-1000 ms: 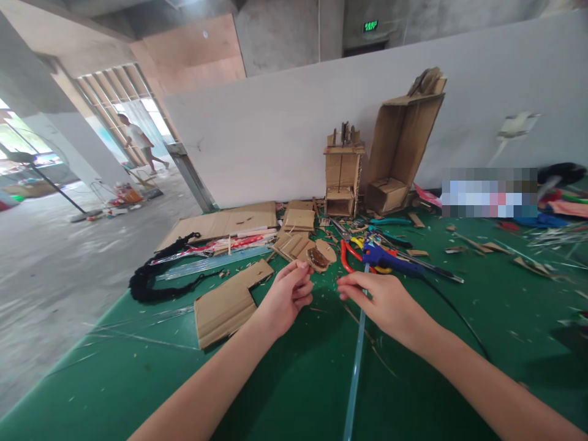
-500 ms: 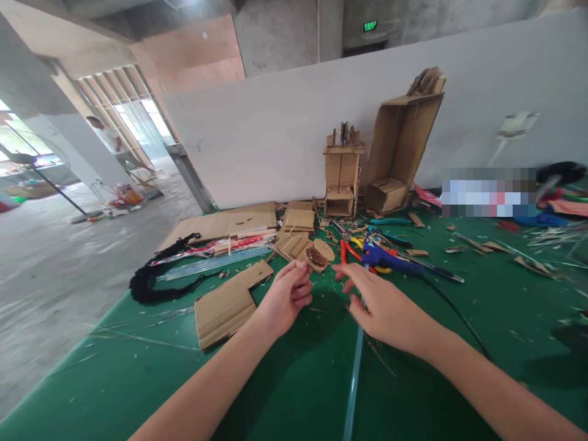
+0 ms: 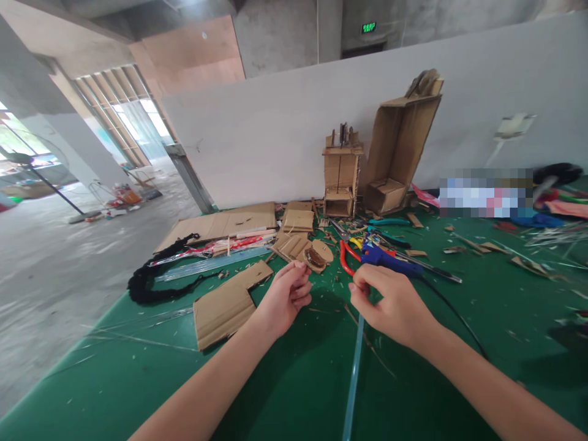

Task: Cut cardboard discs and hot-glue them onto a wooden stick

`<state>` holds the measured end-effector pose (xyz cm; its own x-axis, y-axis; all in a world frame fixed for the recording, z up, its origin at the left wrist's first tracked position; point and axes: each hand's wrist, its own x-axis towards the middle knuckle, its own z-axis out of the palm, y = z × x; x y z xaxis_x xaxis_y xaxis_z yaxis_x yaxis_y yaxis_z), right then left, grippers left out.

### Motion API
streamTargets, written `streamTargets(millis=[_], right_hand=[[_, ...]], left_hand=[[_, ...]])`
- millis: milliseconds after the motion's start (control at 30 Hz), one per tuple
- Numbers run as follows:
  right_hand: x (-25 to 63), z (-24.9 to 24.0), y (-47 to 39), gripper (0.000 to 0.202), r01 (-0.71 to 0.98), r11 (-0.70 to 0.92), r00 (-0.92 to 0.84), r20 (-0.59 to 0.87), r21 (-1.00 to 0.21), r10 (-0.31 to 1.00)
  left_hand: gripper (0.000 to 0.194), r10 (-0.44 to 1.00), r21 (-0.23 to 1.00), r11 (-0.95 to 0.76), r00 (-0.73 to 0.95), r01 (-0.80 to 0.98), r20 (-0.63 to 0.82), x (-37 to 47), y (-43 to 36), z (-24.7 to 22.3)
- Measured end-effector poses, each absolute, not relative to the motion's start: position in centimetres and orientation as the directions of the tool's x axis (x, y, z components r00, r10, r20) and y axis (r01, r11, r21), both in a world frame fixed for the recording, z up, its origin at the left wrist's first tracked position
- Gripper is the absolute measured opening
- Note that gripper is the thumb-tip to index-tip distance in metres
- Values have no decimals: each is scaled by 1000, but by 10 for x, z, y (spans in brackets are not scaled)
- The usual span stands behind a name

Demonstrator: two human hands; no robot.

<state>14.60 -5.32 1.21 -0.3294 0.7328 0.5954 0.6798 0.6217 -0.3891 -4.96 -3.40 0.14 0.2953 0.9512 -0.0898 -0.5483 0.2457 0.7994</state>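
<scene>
My left hand (image 3: 285, 300) is closed, thumb and fingertips pinching the edge of a small round cardboard disc (image 3: 321, 267). A glossy brown patch covers the disc's upper face. To its right, my right hand (image 3: 388, 300) has thumb and index finger pressed together; anything between them is too small to make out. Just behind that hand lies a blue glue gun (image 3: 390, 260), its black cord running toward the right forearm. Red-handled pliers (image 3: 344, 258) rest between the two hands. A long translucent stick (image 3: 353, 380) extends toward me below the right hand.
Flat cardboard pieces (image 3: 229, 306) and a black yarn bundle (image 3: 142, 285) lie on the left of the green table (image 3: 151, 380). Two cardboard structures, one small (image 3: 340, 174) and one tall (image 3: 404, 141), stand against the white partition (image 3: 266, 135). Scraps litter the right.
My right hand has drawn away from the disc, slightly to the right, and its spread fingers have come together in a pinch. My left hand keeps the disc in nearly the same place.
</scene>
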Motion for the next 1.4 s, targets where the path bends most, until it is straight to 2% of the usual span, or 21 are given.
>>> streamTargets(millis=[200,533,1167,1267,1400], right_hand=[[148,15,-55,15,615,646,-332,595,-452,732],[152,14,-56,17,520,662,-369,557,-540,744],[147,13,-56,13,471,645,-311,571,-601,760],[145,15,-58,17,434,635,-296,565,-639,771],[144,12,-58,21,351,561,-266,495,-750,827]], left_hand=[[28,952,801,251,290,-543,-101,-50,-34,1],[28,950,805,250,296,-538,-97,-49,-33,1],[26,952,815,238,292,-528,-89,-49,-34,-1],[27,945,819,252,312,-515,-95,-48,-34,1],[28,941,830,251,326,-499,-88,-47,-35,2]])
